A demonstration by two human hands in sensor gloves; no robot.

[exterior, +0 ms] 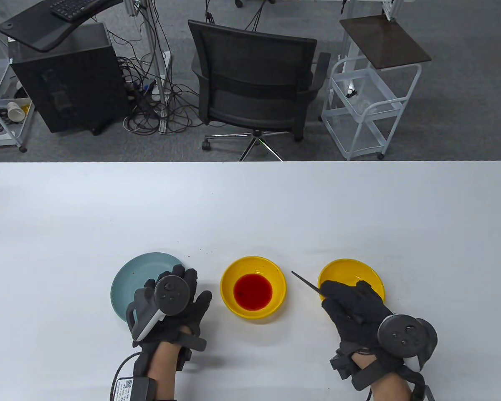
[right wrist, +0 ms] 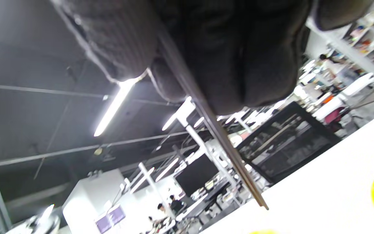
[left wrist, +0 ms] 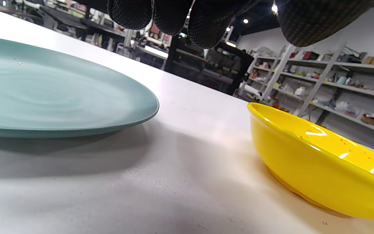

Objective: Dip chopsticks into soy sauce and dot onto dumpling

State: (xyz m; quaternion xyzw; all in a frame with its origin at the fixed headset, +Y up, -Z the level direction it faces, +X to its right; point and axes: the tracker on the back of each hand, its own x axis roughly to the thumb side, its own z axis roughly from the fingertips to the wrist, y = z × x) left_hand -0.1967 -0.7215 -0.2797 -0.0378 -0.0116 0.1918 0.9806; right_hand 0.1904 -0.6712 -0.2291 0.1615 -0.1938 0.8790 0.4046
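Observation:
A yellow bowl (exterior: 275,271) holding red sauce (exterior: 253,291) stands at the table's front middle; it also shows in the left wrist view (left wrist: 320,169). My right hand (exterior: 338,296) grips dark chopsticks (exterior: 307,280) over a yellow plate (exterior: 350,273). Their tips point left toward the bowl and are above the table, outside the sauce. The chopsticks run down from my fingers in the right wrist view (right wrist: 226,143). My left hand (exterior: 190,288) hovers empty over the right edge of a teal plate (exterior: 127,284), whose shown part is bare (left wrist: 44,97). No dumpling shows in any view.
A white table (exterior: 250,209) stretches behind the dishes. A black office chair (exterior: 254,83), a white cart (exterior: 367,96) and a computer tower (exterior: 67,79) stand on the floor beyond the far edge.

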